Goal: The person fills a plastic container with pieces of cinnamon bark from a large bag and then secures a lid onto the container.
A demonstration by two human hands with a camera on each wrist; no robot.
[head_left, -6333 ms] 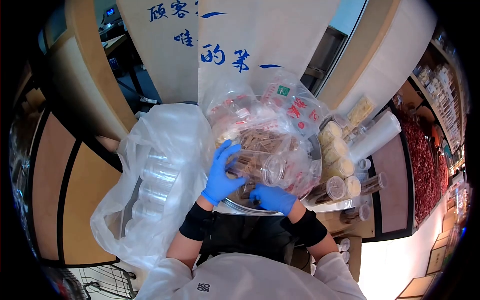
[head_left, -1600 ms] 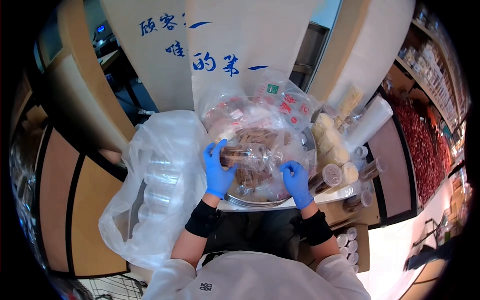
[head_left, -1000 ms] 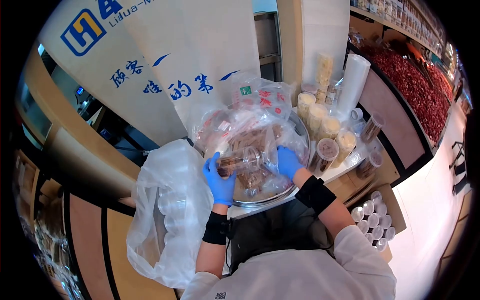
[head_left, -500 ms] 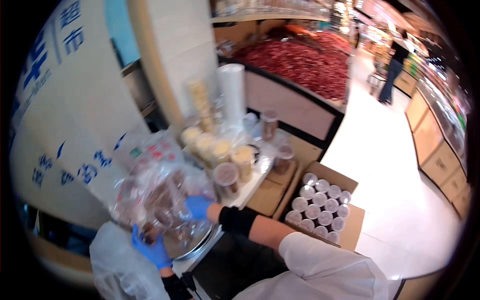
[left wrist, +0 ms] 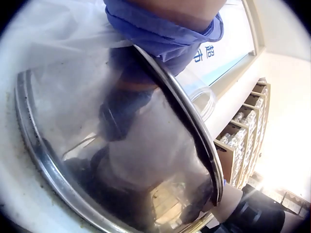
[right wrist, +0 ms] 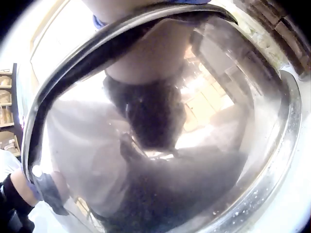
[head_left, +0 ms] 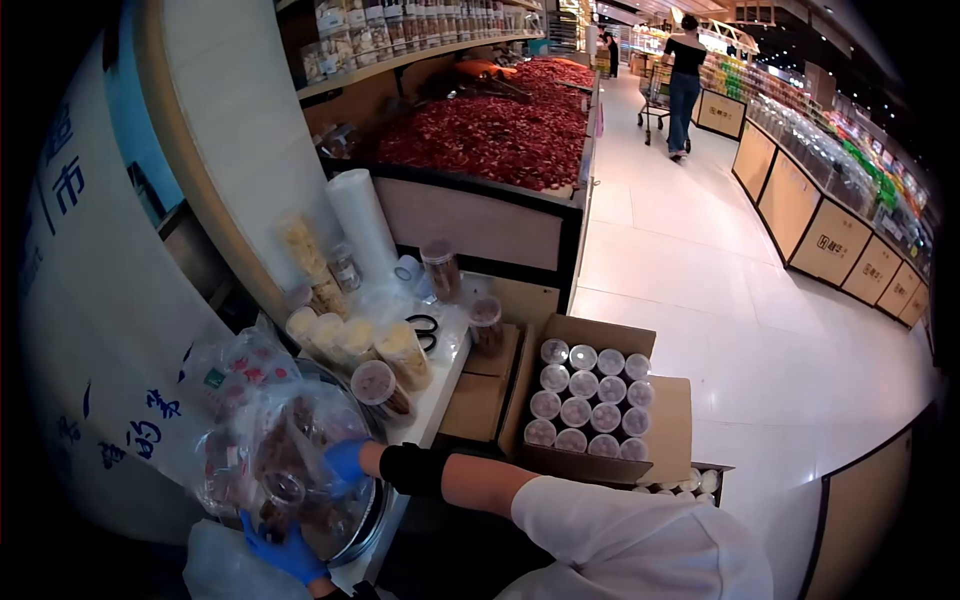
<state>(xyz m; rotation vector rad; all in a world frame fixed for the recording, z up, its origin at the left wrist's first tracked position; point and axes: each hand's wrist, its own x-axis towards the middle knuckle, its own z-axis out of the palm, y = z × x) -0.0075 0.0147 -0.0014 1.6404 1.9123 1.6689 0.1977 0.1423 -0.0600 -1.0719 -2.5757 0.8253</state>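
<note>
My left hand (head_left: 285, 552), in a blue glove, grips a clear plastic jar (head_left: 285, 488) that holds brown pieces. The jar lies tilted over a round steel basin (head_left: 372, 520), its round mouth end pointing away from me. Just past the basin's rim in the left wrist view, a jar edge (left wrist: 210, 104) shows below the glove cuff (left wrist: 165, 36). My right hand (head_left: 345, 462), gloved too, reaches into the basin at the right side of a clear plastic bag (head_left: 250, 375) over brown stick-like pieces; its fingers are hidden. The basin wall (right wrist: 87, 63) blocks that hand in the right wrist view.
Jars of pale pieces (head_left: 403, 352) and a jar with brown contents (head_left: 375, 385) stand right of the basin, near black scissors (head_left: 424, 332) and a white roll (head_left: 360, 225). A carton (head_left: 670, 430) of lidded jars stands lower right. A person (head_left: 685, 85) is in the aisle.
The head view has swung right, bringing the carton and aisle in. My right hand has gone from above the bag into the basin's right side. My left hand keeps holding the jar.
</note>
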